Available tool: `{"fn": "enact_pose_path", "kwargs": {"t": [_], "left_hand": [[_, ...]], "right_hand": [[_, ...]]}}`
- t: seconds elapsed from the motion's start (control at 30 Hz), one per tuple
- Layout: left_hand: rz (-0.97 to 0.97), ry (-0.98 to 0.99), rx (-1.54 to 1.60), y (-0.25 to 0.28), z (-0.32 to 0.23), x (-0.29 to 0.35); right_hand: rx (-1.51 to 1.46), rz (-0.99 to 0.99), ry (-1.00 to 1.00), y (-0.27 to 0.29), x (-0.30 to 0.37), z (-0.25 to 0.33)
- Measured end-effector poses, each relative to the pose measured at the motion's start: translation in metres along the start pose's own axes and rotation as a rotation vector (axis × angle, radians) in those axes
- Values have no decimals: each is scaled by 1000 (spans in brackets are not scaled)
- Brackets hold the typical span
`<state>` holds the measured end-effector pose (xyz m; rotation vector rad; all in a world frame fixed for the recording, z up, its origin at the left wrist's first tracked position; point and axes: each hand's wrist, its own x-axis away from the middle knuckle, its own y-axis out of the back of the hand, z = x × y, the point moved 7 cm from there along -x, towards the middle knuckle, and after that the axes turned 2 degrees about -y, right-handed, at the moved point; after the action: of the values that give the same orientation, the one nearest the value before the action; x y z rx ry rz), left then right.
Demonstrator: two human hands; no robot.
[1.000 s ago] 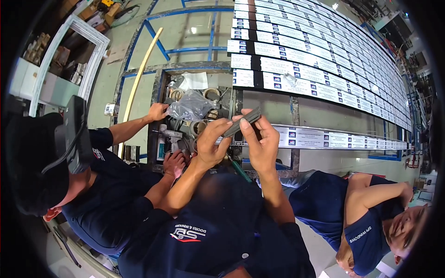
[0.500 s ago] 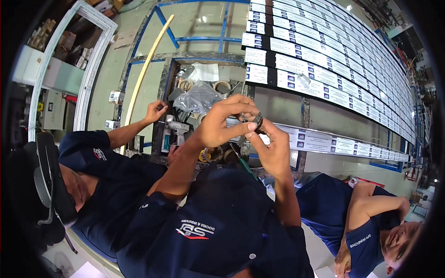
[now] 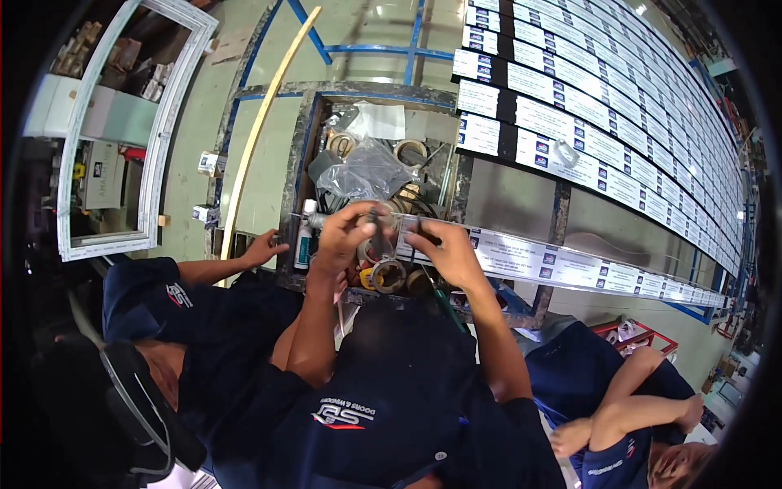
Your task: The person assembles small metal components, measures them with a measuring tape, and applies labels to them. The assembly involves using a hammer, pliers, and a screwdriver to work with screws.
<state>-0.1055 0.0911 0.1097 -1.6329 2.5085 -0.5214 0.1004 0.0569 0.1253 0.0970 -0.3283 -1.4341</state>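
My left hand [image 3: 346, 238] is raised over the open tray, thumb and fingers pinched on a small dark piece [image 3: 374, 217]. A short gap to the right, my right hand [image 3: 450, 254] has its thumb and forefinger closed on another slim dark piece [image 3: 419, 227]; both are too small to name. Just behind my right fingers is the end of a long profile [image 3: 521, 259] covered in white printed film, which runs off to the right. Under my hands the tray [image 3: 305, 155] holds rolls of tape [image 3: 389, 277] and a crumpled clear plastic bag [image 3: 366, 173].
A co-worker's hand [image 3: 265, 249] is at the tray's left side, near a white and green bottle [image 3: 305, 236]. Film-covered profiles [image 3: 586, 147] lie in rows at far right. A yellow strip [image 3: 265, 122] leans at left, beside a white frame [image 3: 175, 106]. Another person [image 3: 603, 383] is at lower right.
My hands, earlier together at one small dark piece, have come apart and lowered towards the tray. The person at lower right has shifted their arms.
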Motion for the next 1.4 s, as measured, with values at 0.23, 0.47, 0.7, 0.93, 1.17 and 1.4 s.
{"fn": "enact_pose_path", "kwargs": {"t": [0.23, 0.47, 0.7, 0.93, 1.17, 1.4], "left_hand": [[-372, 120, 41, 93, 64, 47], [-536, 299, 130, 98, 102, 78], [-579, 344, 153, 98, 119, 66], [-579, 428, 61, 107, 141, 73], [-622, 385, 64, 116, 165, 96], [-548, 399, -12, 113, 167, 75]], "right_hand": [[111, 67, -218, -84, -155, -128], [86, 84, -222, -103, -205, -168], [274, -361, 276, -92, -212, -125], [108, -765, -673, -8, -230, -267], [51, -852, -856, -26, -247, -304], [-403, -817, -815, -23, -247, -345]]}}
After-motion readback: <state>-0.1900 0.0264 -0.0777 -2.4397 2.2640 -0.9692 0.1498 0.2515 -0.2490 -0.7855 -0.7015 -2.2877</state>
